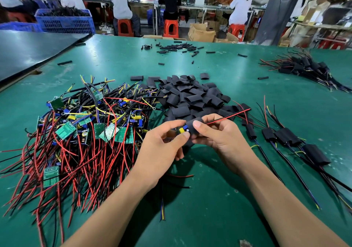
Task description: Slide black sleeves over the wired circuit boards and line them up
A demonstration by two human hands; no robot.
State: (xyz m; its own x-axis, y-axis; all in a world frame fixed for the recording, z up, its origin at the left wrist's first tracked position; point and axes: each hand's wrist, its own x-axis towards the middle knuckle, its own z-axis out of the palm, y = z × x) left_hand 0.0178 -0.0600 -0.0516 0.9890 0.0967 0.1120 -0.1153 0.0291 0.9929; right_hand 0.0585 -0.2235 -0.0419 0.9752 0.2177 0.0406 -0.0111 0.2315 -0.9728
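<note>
Black soft-tube sleeve [191,126], part-way over a small wired circuit board [183,130] with blue and yellow parts, held just above the green table mat [238,75]. Pinched between thumb and curled fingers of the right hand [221,134]; bare board end nipped by fingertips of the left hand [162,142]. Red and black wires [228,117] already out the far mouth. Probably best: keep those wires straight, squeeze the mouth round, push the board in level, then lay it even with the sleeved row [285,136].

Bare left hand [160,145], bare right hand [219,135]
</note>
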